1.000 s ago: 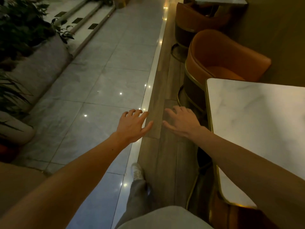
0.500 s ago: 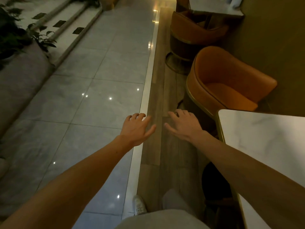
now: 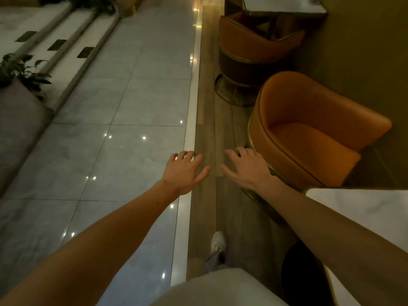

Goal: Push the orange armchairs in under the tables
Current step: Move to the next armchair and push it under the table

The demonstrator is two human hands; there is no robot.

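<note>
An orange armchair (image 3: 309,138) with a gold band stands at right, its seat facing the white marble table (image 3: 364,208) at lower right and set apart from it. My right hand (image 3: 245,167) hovers open just left of its curved back, close to the gold rim; whether it touches I cannot tell. My left hand (image 3: 184,171) is open over the wooden floor strip, holding nothing. Farther back a second orange armchair (image 3: 254,47) sits tucked against another marble table (image 3: 284,6).
A glossy grey tiled floor (image 3: 123,129) fills the left, with steps (image 3: 72,47) and a planter with leaves (image 3: 19,71) at far left. A wall (image 3: 364,62) runs along the right. My white shoe (image 3: 218,241) is on the wooden strip (image 3: 205,107).
I have walked forward: the near armchair and table have slid down and closer in view, and my right hand has come up beside the armchair's back. Both hands stay open.
</note>
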